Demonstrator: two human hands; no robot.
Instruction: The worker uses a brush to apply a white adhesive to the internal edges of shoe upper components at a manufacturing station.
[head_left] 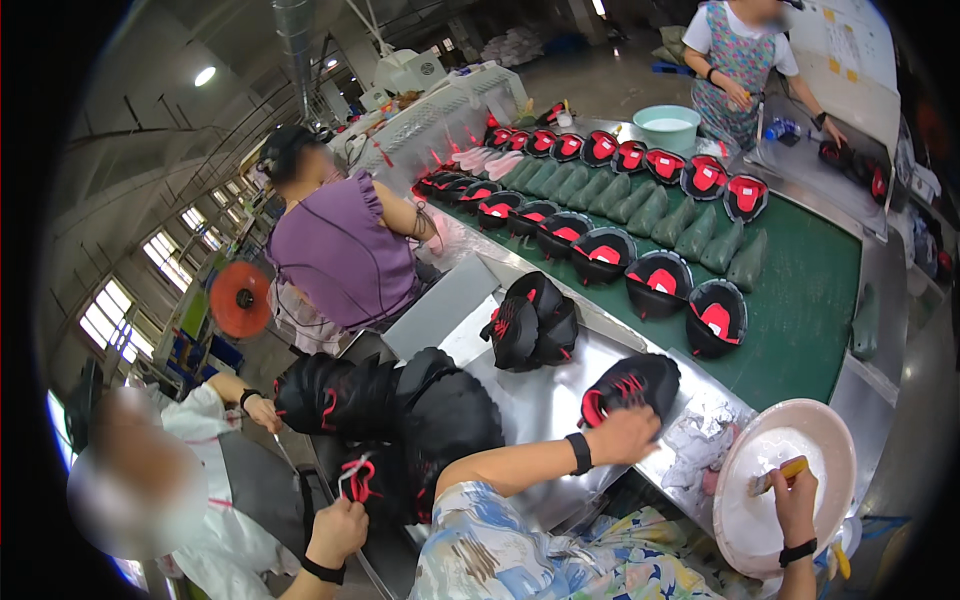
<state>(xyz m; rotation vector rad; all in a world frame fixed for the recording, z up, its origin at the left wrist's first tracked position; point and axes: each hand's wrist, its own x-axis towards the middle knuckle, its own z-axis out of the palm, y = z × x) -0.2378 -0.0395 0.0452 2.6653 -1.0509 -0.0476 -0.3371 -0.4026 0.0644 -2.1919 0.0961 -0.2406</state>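
My left hand (625, 436) grips the near edge of a black shoe upper (640, 378) with red laces and a red lining, lying on the metal table. Its fingertips are partly hidden against the upper. My right hand (795, 502) is closed round the yellow handle of a brush (790, 470). The brush's bristles are over a pale pink basin (838, 440) of white liquid, at or near the surface. A crumpled whitish cloth (695, 443) lies between the upper and the basin.
Beyond stands a green conveyor belt (810, 300) with rows of black-and-red uppers and green shoe lasts (693, 238). Stacked uppers (535, 325) sit on the table; a dark pile (450, 405) lies to the left. A co-worker's hand (338, 530) handles red laces there. Two other people work farther off.
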